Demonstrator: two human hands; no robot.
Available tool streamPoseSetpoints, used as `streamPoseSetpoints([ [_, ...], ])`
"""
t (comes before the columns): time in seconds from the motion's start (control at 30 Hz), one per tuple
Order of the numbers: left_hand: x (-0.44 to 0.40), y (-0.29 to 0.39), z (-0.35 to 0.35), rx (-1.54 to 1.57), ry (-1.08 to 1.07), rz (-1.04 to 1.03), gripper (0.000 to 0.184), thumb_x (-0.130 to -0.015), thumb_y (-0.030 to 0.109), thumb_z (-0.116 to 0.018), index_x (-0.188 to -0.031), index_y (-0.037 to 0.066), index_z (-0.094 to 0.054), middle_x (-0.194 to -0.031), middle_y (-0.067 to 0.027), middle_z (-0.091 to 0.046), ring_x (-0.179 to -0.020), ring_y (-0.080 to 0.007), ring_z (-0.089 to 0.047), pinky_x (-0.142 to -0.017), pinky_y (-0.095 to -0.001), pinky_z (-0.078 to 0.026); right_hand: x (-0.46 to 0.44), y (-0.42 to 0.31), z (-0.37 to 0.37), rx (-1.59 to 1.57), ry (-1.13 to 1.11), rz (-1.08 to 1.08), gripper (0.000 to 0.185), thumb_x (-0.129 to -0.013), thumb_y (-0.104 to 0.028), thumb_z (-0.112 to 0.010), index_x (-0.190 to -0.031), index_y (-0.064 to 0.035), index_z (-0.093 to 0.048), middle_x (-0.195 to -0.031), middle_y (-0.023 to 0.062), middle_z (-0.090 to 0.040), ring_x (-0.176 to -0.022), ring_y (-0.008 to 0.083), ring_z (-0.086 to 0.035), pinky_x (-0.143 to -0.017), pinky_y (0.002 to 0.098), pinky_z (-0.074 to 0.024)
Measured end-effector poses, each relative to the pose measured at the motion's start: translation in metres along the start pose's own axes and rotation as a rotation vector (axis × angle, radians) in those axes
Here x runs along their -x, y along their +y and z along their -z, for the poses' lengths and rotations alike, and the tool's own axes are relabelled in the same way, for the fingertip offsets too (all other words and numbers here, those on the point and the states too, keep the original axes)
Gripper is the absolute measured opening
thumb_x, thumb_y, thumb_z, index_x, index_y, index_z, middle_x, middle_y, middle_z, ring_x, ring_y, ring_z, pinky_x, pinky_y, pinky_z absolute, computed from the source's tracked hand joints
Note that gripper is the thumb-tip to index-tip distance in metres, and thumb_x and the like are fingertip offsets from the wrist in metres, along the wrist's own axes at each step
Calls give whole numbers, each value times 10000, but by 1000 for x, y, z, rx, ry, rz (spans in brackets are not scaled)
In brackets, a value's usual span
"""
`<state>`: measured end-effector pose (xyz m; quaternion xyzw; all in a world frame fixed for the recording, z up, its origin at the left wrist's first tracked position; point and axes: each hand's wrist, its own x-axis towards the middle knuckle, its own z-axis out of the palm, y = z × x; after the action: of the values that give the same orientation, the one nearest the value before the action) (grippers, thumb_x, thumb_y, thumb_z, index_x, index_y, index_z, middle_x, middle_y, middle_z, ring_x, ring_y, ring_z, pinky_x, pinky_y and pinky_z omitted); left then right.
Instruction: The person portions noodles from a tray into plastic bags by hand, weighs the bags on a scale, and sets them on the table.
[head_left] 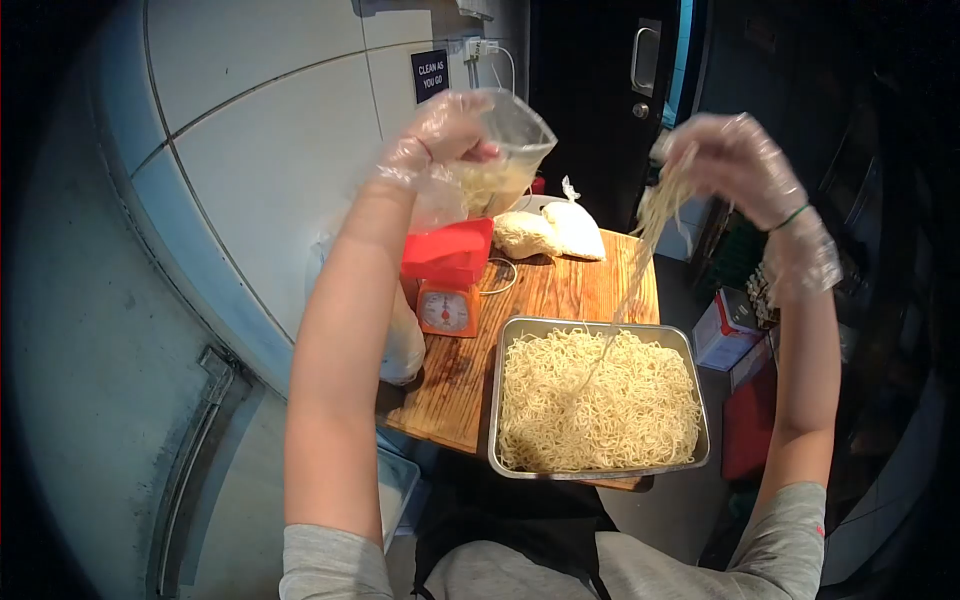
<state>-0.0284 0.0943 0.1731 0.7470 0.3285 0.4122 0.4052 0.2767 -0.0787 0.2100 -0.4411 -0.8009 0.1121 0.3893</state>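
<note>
My left hand (447,135), in a clear plastic glove, grips a see-through plastic jug (515,130) tilted above the table. Something pale yellow shows inside it; I cannot make out exactly what. In my right hand (735,165), also gloved, is a bunch of noodles (660,210), raised high at the right. A few long strands trail from it down to the metal tray (600,474), which is filled with pale yellow noodles (600,400). An orange kitchen scale (447,308) with a red pan (450,250) stands below my left hand.
The wooden table (455,400) bears the tray and scale. Tied plastic bags (575,230) of pale food lie at its back. A wrapped white bag (402,345) stands by the tiled wall at left. Boxes (727,325) sit right of the table, and a dark door (590,120) is behind.
</note>
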Motion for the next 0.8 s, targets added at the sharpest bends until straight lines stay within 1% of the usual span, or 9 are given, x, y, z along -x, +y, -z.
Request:
streamPoseSetpoints([
  [0.1, 17, 26, -9, 105, -78, 2, 580, -849, 5, -625, -1409, -6, -474, -1123, -128, -670, -758, -139, -682, -719, -299, -607, -5, -12, 22, 118, 124, -3, 182, -849, -179, -756, -974, -47, -749, -851, 94, -722, -796, 156, -720, -701, 321, -620],
  [0.27, 73, 3, -65, 187, -333, 143, 487, -936, 173, -658, -1392, 64, -526, -994, -45, -688, -719, -77, -615, -690, -257, -563, -12, -10, 16, 6, 42, -17, 197, -863, -186, -746, -1001, -46, -738, -894, 110, -722, -832, 167, -725, -732, 320, -622],
  [0.37, 98, -51, -101, 310, -463, 368, 490, -932, 100, -594, -1413, 57, -508, -1246, -42, -629, -891, -79, -608, -706, -223, -534, -12, -13, 3, -61, 37, -30, 219, -865, -197, -745, -1010, -33, -730, -951, 109, -720, -863, 173, -720, -755, 309, -619],
  [0.47, 108, -87, -115, 186, -481, 293, 538, -888, 27, -550, -1423, 54, -499, -1311, -34, -590, -977, -86, -600, -723, -223, -532, -10, -19, -26, -223, 15, -51, 194, -845, -140, -739, -988, -10, -730, -983, 127, -727, -833, 170, -717, -756, 308, -614],
  [0.5, 108, -86, -113, 225, -470, 276, 675, -803, -91, -490, -1460, 59, -448, -1281, -113, -587, -878, -158, -691, -771, -281, -581, -9, -20, -38, -192, -21, -85, 181, -840, -124, -734, -980, -10, -734, -979, 128, -730, -823, 167, -717, -755, 303, -611],
  [0.57, 113, -76, -106, 268, -505, 260, 665, -809, -89, -496, -1456, 61, -455, -1280, -104, -586, -898, -149, -685, -766, -271, -584, -10, -16, -71, -123, -70, -146, 140, -858, -80, -723, -973, -1, -718, -839, 89, -717, -738, 138, -699, -646, 274, -587],
  [0.63, 117, -69, -104, 267, -504, 287, 661, -812, -86, -504, -1454, 65, -458, -1279, -97, -585, -911, -134, -676, -761, -264, -585, -8, -1, -107, 18, -170, -151, 136, -867, -75, -682, -965, 11, -723, -822, 105, -725, -714, 136, -695, -672, 285, -589],
  [0.7, 117, -66, -103, 215, -474, 357, 662, -813, -83, -514, -1455, 70, -459, -1279, -91, -585, -917, -112, -664, -754, -261, -585, -1, 12, -144, 502, -403, -130, 191, -874, -158, -653, -1030, -79, -731, -870, 114, -728, -800, 214, -705, -813, 334, -568],
  [0.8, 123, -62, -97, 289, -505, 275, 654, -814, -77, -531, -1449, 61, -461, -1270, -82, -590, -912, -94, -646, -750, -247, -577, 7, 12, -158, 465, -584, -208, 193, -856, -121, -645, -1022, -78, -734, -914, 122, -726, -846, 227, -700, -857, 339, -553],
])
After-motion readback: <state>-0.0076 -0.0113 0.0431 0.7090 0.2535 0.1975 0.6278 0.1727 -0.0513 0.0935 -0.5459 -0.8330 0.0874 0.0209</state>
